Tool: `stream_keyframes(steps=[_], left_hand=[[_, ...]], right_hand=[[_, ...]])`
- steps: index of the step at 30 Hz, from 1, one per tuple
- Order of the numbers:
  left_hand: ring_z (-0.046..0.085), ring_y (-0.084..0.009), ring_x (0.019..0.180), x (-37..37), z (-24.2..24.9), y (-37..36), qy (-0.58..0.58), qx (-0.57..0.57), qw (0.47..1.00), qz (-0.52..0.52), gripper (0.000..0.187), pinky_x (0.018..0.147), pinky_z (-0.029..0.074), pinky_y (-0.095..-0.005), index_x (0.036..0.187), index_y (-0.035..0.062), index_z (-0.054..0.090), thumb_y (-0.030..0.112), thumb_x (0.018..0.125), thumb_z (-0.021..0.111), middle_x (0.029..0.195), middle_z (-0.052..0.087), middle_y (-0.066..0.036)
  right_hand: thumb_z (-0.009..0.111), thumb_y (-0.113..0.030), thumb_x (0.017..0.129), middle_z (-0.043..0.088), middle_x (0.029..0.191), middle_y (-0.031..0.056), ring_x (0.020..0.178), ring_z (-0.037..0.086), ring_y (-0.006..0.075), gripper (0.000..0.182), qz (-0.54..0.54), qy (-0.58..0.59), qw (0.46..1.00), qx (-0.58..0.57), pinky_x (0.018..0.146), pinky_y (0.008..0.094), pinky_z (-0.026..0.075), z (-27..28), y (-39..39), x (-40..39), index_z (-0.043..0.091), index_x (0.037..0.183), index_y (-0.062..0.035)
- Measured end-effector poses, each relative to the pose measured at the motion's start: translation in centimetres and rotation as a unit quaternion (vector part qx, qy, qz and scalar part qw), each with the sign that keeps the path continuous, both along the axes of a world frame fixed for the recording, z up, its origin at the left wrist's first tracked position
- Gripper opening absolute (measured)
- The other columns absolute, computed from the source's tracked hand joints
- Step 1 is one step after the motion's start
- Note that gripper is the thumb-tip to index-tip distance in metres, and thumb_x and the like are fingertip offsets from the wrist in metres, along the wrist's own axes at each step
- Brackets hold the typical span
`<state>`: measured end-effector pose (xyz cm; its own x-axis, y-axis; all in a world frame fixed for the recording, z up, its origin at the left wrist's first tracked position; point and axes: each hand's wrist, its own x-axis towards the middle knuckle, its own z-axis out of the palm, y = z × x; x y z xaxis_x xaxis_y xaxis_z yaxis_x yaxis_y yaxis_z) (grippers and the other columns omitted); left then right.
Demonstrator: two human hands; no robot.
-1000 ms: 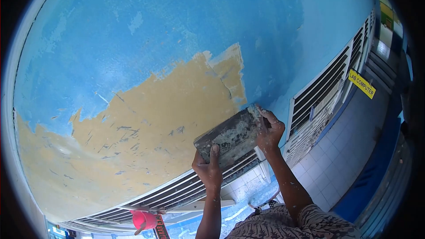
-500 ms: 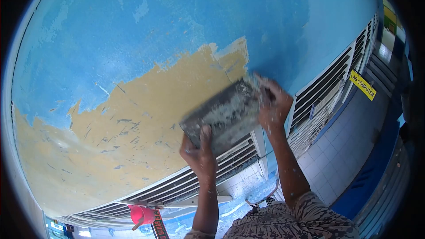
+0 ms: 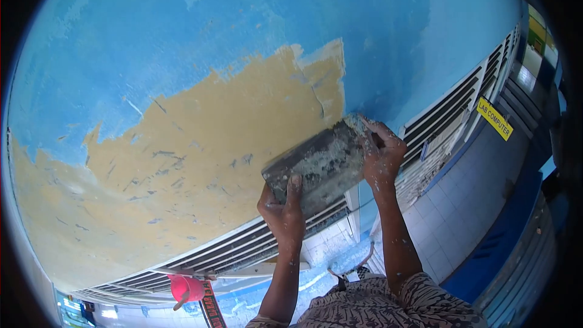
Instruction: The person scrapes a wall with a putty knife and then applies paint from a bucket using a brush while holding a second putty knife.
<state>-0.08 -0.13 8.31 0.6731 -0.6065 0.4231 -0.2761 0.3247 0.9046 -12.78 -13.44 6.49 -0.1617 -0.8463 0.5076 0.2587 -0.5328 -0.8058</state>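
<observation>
Both hands, left hand (image 3: pixel 283 214) and right hand (image 3: pixel 381 157), clamped a scraper block (image 3: pixel 317 167) against the wall (image 3: pixel 200 140); a red bucket (image 3: pixel 185 288) below showed no visible contents

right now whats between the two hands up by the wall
In the head view, a grey, paint-flecked scraper blade spans the stretch: the left hand grips its lower left end, the right hand its upper right end, against the wall.

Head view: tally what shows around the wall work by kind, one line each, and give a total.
Hands: 2, left hand and right hand, both on the tool
Scraper block, grey and spattered, held against the wall: 1
Red bucket: 1
Yellow sign reading LAB COMPUTER: 1
Total: 5
</observation>
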Motion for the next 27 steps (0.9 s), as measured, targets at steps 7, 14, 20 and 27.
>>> stream_keyframes(steps=[7,14,20,27], left_hand=[[0.058,-0.0127,0.089,0.6,1.7,-0.7,0.001,-0.046,0.999,-0.013,0.027,0.084,0.045,-0.0271,0.108,-0.0063,0.063,0.015,0.092,0.068,0.095,0.067,-0.010],[0.059,-0.0109,0.084,0.9,2.4,-0.7,-0.009,-0.055,0.998,-0.027,0.024,0.079,0.047,-0.0264,0.104,-0.0058,0.064,0.014,0.091,0.069,0.089,0.068,-0.008],[0.058,-0.0117,0.087,0.2,4.6,-1.1,-0.005,-0.030,0.999,-0.031,0.023,0.080,0.046,-0.0275,0.104,-0.0071,0.064,0.011,0.091,0.068,0.093,0.069,-0.009],[0.058,-0.0122,0.087,0.4,2.6,-1.1,-0.044,-0.050,0.998,-0.006,0.025,0.082,0.046,-0.0281,0.106,-0.0070,0.064,0.013,0.092,0.068,0.092,0.068,-0.009]], right_hand=[[0.060,0.010,0.085,0.069,0.097,0.0066,0.082,0.061,0.0090,0.026,-0.061,0.022,0.996,-0.061,0.070,0.0232,0.049,1.9,-0.6,0.9,0.070,0.109,0.0036],[0.062,0.006,0.086,0.072,0.097,0.0115,0.084,0.065,0.0139,0.023,-0.069,0.004,0.996,-0.054,0.075,0.0253,0.051,1.4,-0.2,1.3,0.068,0.108,0.0068],[0.063,0.007,0.086,0.070,0.098,0.0109,0.084,0.062,0.0106,0.023,-0.045,0.008,0.998,-0.037,0.077,0.0264,0.050,3.5,-1.0,0.3,0.069,0.109,0.0049],[0.065,0.006,0.084,0.070,0.092,0.0076,0.078,0.060,0.0090,0.025,0.032,-0.152,0.986,-0.063,0.072,0.0245,0.049,-0.2,-1.1,1.8,0.071,0.109,0.0031]])
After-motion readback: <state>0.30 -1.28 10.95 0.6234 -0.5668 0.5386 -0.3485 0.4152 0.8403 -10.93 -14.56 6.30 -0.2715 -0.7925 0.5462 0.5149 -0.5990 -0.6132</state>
